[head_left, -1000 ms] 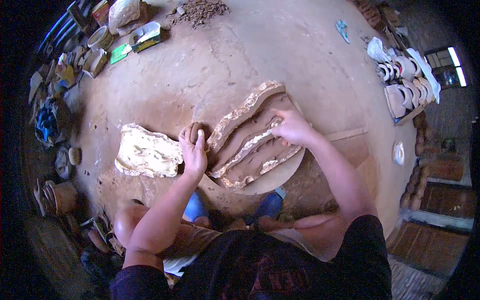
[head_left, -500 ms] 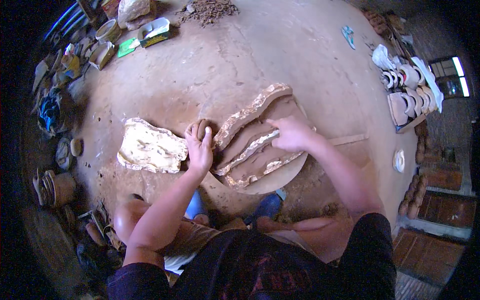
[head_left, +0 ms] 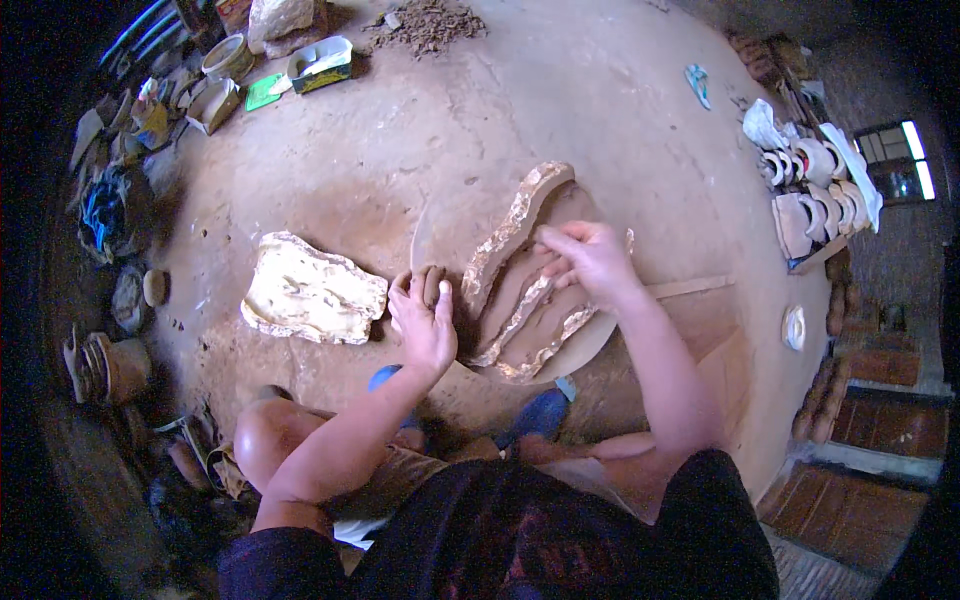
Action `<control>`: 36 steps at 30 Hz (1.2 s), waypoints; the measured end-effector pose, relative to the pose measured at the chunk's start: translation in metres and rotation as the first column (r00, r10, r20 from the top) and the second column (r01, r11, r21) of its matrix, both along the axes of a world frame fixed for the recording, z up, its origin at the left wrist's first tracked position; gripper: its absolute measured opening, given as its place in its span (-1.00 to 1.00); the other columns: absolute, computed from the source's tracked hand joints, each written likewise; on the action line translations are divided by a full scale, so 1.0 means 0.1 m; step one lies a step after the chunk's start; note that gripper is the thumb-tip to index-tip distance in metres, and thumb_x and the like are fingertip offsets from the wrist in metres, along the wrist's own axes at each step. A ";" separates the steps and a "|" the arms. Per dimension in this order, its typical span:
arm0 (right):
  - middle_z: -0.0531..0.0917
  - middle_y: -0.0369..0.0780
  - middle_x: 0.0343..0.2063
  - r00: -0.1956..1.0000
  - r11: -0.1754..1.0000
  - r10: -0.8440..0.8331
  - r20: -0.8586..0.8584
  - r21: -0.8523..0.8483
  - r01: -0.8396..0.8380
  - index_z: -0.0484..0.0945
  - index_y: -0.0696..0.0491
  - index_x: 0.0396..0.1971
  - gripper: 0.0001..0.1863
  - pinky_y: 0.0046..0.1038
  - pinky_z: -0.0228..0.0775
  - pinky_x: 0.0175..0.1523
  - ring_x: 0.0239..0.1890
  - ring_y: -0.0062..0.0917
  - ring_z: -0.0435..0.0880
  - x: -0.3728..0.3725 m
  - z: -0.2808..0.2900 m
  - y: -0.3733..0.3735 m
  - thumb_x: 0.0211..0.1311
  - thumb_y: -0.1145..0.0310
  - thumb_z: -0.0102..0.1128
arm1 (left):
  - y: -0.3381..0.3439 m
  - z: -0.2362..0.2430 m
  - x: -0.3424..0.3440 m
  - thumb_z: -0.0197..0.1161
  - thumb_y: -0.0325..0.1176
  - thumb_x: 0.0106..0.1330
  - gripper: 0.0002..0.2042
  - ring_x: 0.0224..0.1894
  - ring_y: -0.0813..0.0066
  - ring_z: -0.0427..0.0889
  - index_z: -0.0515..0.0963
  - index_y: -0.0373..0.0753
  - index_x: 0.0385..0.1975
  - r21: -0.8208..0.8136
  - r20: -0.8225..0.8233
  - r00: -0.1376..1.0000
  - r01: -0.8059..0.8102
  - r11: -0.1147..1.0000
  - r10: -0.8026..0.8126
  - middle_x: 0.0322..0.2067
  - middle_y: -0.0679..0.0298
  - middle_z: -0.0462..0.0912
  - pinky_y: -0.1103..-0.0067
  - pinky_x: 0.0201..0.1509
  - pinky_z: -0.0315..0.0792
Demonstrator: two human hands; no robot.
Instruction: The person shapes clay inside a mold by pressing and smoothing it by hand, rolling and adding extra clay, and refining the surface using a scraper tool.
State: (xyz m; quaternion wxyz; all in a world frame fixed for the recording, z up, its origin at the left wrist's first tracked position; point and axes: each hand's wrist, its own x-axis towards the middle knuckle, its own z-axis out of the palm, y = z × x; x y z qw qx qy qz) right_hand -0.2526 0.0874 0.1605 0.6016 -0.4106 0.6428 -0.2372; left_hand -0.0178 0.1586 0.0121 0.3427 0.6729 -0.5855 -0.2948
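A brown-clay-lined mould with rough whitish edges lies on a round board before me. My left hand is closed on a brown lump of clay at the mould's left. My right hand is over the mould's upper right, fingers bent at the inner clay between two rims; whether they pinch anything is too small to make out. A separate cream-coloured mould piece lies on the floor to the left.
Containers, a blue bundle and clay pots line the left side. A heap of fragments lies at the back. Curved pieces are stacked at the right, near a sandal. My blue-shod feet are below.
The clay-lined mould has turned anticlockwise on the board. My left hand has moved right and down with its lump; my right hand has changed from a pointing shape to more bent fingers.
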 end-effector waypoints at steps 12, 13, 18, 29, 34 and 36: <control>0.73 -0.04 -0.46 0.926 0.926 0.322 -0.197 0.271 -0.265 0.59 0.28 -0.23 -0.73 -0.35 0.63 -0.48 -0.56 -0.34 0.76 0.14 -0.37 -0.09 0.24 0.37 0.09 | -0.17 0.04 0.02 0.21 -0.12 0.46 -0.61 0.43 0.15 0.31 0.55 -0.07 0.21 -0.177 0.197 0.943 0.304 0.936 -0.269 0.24 0.20 0.50 0.07 0.53 -0.11; 0.73 -0.04 -0.46 0.928 0.927 0.317 -0.196 0.271 -0.260 0.59 0.28 -0.23 -0.73 -0.35 0.63 -0.48 -0.56 -0.34 0.76 0.17 -0.39 -0.03 0.24 0.37 0.09 | -0.13 -0.01 0.01 0.21 -0.12 0.46 -0.61 0.43 0.15 0.31 0.55 -0.07 0.21 -0.177 0.197 0.941 0.310 0.934 -0.275 0.24 0.20 0.50 0.07 0.53 -0.11; 0.72 0.06 -0.36 0.727 0.846 0.529 -0.438 0.210 -0.489 0.25 0.36 0.38 -0.27 -0.32 0.56 -0.34 -0.45 -0.32 0.73 0.51 -0.41 0.65 0.23 0.37 0.14 | 0.01 -0.06 -0.06 0.22 -0.08 0.45 -0.60 0.45 0.18 0.28 0.55 -0.01 0.22 -0.147 0.238 0.942 0.277 0.950 -0.238 0.26 0.25 0.49 0.02 0.52 -0.12; 0.72 -0.07 -0.48 0.932 0.966 0.231 -0.280 0.181 -0.185 0.36 0.25 0.38 -0.30 -0.34 0.56 -0.40 -0.53 -0.42 0.72 0.30 -0.30 0.26 0.20 0.39 0.17 | 0.20 -0.07 -0.20 0.22 -0.04 0.45 -0.58 0.48 0.17 0.25 0.53 0.01 0.25 -0.113 0.227 0.956 0.217 0.970 -0.188 0.26 0.25 0.49 -0.01 0.50 -0.10; 0.72 0.09 -0.30 0.744 0.845 0.534 -0.401 0.234 -0.481 0.28 0.38 0.35 -0.26 -0.26 0.58 -0.22 -0.32 -0.25 0.75 0.44 -0.38 0.61 0.17 0.36 0.17 | 0.27 -0.13 -0.22 0.21 -0.02 0.45 -0.56 0.48 0.18 0.25 0.52 -0.01 0.26 -0.097 0.217 0.964 0.175 0.980 -0.151 0.26 0.24 0.48 -0.05 0.50 -0.15; 0.68 0.28 -0.17 0.652 0.817 0.531 -0.541 0.122 -0.564 0.29 0.45 0.24 -0.29 -0.14 0.59 0.03 -0.09 0.02 0.75 0.46 -0.34 0.88 0.13 0.34 0.18 | 0.29 -0.13 -0.26 0.22 -0.02 0.45 -0.55 0.48 0.18 0.25 0.52 -0.01 0.27 -0.104 0.198 0.969 0.169 0.980 -0.146 0.26 0.24 0.48 -0.06 0.50 -0.16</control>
